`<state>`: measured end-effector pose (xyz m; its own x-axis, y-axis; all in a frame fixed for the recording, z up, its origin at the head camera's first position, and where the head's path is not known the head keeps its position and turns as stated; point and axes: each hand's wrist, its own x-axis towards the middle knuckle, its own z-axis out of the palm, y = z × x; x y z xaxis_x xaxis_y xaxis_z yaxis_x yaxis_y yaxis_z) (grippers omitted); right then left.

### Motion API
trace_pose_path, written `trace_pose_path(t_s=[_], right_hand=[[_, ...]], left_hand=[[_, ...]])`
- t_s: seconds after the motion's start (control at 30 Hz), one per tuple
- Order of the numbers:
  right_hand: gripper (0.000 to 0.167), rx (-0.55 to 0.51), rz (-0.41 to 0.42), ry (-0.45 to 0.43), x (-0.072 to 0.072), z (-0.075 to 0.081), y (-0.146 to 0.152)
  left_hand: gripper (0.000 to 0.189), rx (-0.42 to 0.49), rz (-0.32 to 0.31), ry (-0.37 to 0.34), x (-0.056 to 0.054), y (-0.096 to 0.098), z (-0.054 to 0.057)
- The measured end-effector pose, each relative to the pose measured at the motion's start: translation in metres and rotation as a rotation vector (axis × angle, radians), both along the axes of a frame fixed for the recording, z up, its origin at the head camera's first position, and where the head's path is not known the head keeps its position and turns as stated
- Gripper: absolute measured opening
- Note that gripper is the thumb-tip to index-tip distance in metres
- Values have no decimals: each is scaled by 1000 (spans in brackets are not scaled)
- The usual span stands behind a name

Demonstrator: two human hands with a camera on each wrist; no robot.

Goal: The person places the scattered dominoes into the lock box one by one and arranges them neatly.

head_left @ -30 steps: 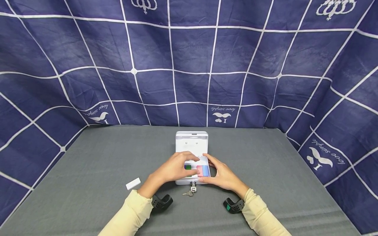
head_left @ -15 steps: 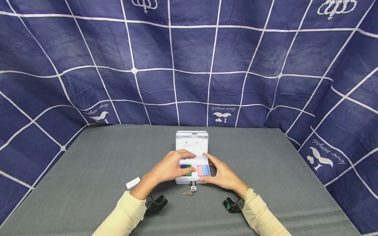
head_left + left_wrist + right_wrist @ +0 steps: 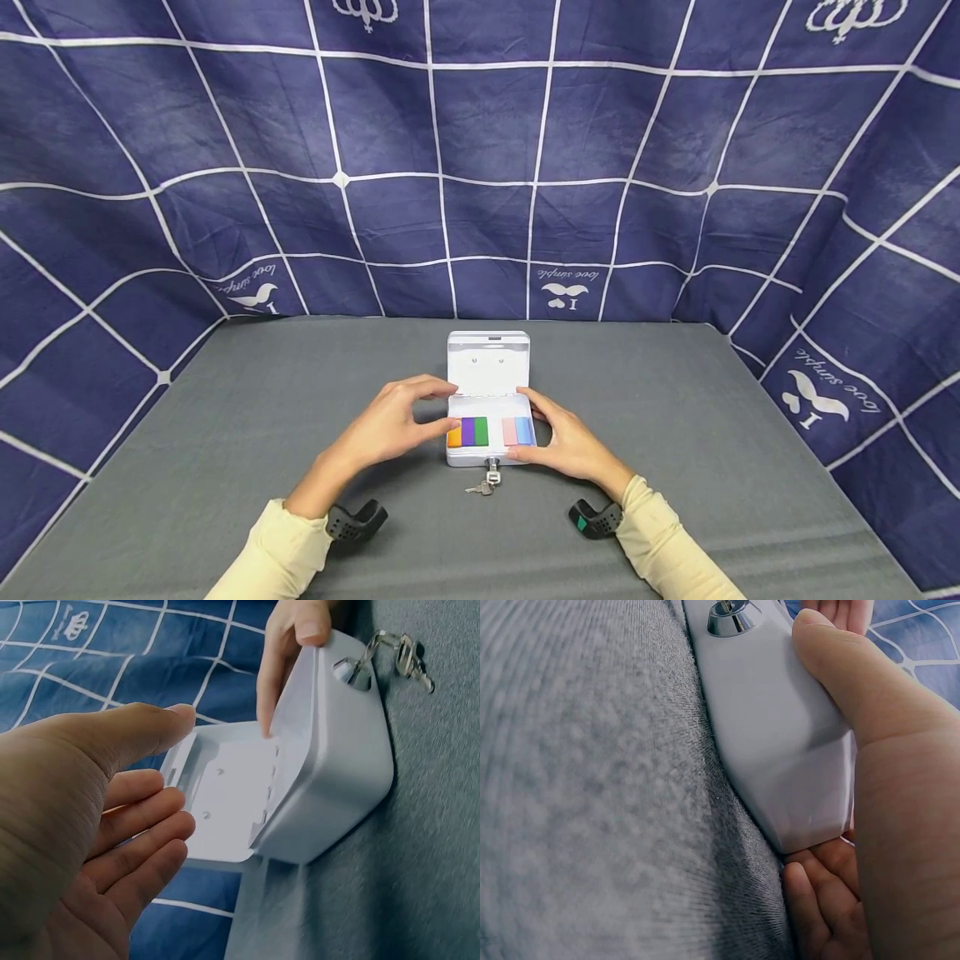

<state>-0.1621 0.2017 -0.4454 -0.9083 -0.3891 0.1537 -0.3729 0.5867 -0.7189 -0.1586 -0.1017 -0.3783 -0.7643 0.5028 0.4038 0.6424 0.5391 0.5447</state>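
Note:
A white lockable metal box point(image 3: 468, 459) stands on the table with its lid point(image 3: 489, 368) tipped back. Inside lie an orange block point(image 3: 453, 438), a purple block point(image 3: 468, 432) and a green block point(image 3: 482, 431) on the left, with a pink block point(image 3: 509, 432) and a light blue block point(image 3: 523, 431) on the right. My left hand point(image 3: 390, 425), empty and with thumb and fingers apart, hovers at the box's left side. My right hand point(image 3: 573, 442) holds the right side, thumb on the front rim point(image 3: 817, 637) and fingers along the outer wall.
A bunch of keys point(image 3: 482, 487) hangs from the front lock point(image 3: 352, 673) onto the grey cloth point(image 3: 637, 375). A blue curtain with white lines point(image 3: 480, 217) rises behind the table. Black wrist bands point(image 3: 358, 522) sit below both hands.
My left hand has moved left from above the box to its left side, uncovering the orange and purple blocks. A white block on the cloth has become hidden behind my left forearm. The right hand stays put.

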Motion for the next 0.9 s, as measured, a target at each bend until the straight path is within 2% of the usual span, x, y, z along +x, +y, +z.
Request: trace_pose_path(t_s=[0.33,0.53,0.9], right_hand=[[97,1,0,5,-1,-1,1],[97,3,1,5,0,-2,1],[97,8,-1,4,0,-1,0]], left_hand=[[43,-5,56,37,2,-16,6],[48,-22,68,23,3,-26,6],[42,-42,74,25,9,-53,-1]])
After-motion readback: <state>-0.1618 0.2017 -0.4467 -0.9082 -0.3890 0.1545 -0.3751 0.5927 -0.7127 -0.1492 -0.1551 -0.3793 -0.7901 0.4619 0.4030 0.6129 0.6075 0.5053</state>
